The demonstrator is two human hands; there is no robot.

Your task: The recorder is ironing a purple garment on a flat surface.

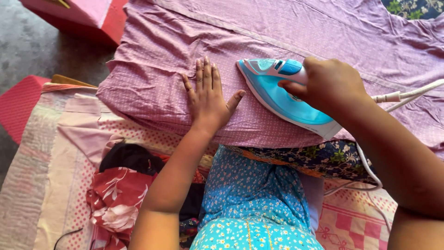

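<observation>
Right hand (pixel 330 85) grips the blue iron (pixel 282 95) by its handle, likely hefty and rigid; left hand (pixel 208 95) lies open, flat on the soft, thin purple cloth (pixel 157 51) beside it.

— What lies at the lower left?

— A red cloth with white flowers (pixel 115 199), crumpled, and a black cloth (pixel 132 157) just above it, touching it. Both rest on a pink spread with small red dots (pixel 69 185).

— And in the middle, at the bottom?

— A blue garment with small white flowers (pixel 249 199). Beside it, to the right, is a dark cloth with green leaves (pixel 333 159).

— What is at the top left?

— A pink and red box-like thing (pixel 88 16) on a grey floor (pixel 27 46). Another red thing (pixel 18 106) is at the left edge, lower. At the top right corner a dark flowered fabric (pixel 414 7) shows a little.
</observation>
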